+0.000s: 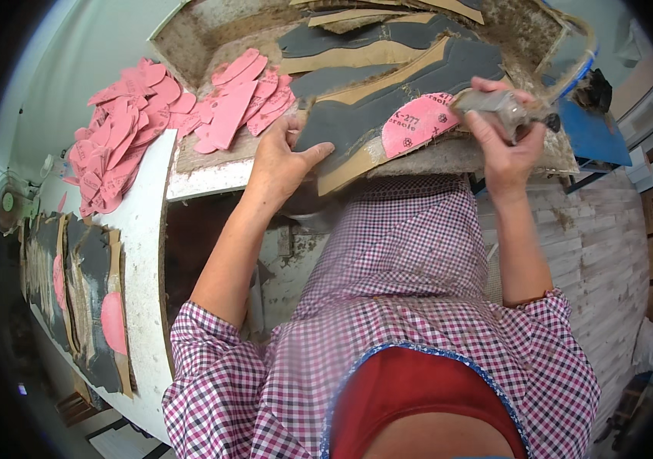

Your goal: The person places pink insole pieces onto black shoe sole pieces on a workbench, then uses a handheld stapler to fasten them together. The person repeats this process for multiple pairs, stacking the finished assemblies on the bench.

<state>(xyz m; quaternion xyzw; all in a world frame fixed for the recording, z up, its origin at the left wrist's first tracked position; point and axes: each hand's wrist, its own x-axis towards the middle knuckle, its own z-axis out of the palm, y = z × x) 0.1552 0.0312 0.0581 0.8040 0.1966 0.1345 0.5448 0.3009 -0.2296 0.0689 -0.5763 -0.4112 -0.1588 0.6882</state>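
Note:
My left hand grips the left end of a dark grey sheet piece with a tan edge, its thumb on top. A pink half-oval patch lies on that piece near its near edge. In my right hand is a grimy grey hand tool with a black knob, held at the right end of the patch. My fingers wrap round its body, and its exact kind cannot be made out. The sheet piece extends over the front edge of a dusty worktop.
Pink cut pieces lie in a large heap and a smaller pile at left. More grey and tan sheets lie at the back. Sheets with pink patches rest at lower left. A blue hose curves at right, near a blue table.

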